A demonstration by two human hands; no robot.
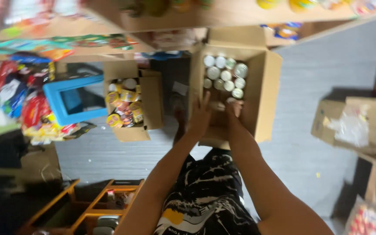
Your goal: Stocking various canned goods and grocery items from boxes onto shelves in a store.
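Both your arms reach up the middle of the frame into an open cardboard box (264, 93) that sits on the grey floor (327, 65) just right of centre. Your left hand (200, 116) is spread flat with the fingers open, lying against the box's near left wall and gripping nothing. Your right hand (235, 106) is further inside, at the lower edge of a cluster of cans (226, 75) that fills the upper half of the box, their round silver and greenish tops facing you; the motion blur hides the fingers, so you cannot tell whether that hand is closed on a can or only touching one. Left of centre stands a smaller cardboard box (151, 102) packed with yellow-lidded jars (122, 106), and just beside that, further left, a blue bin (72, 102).
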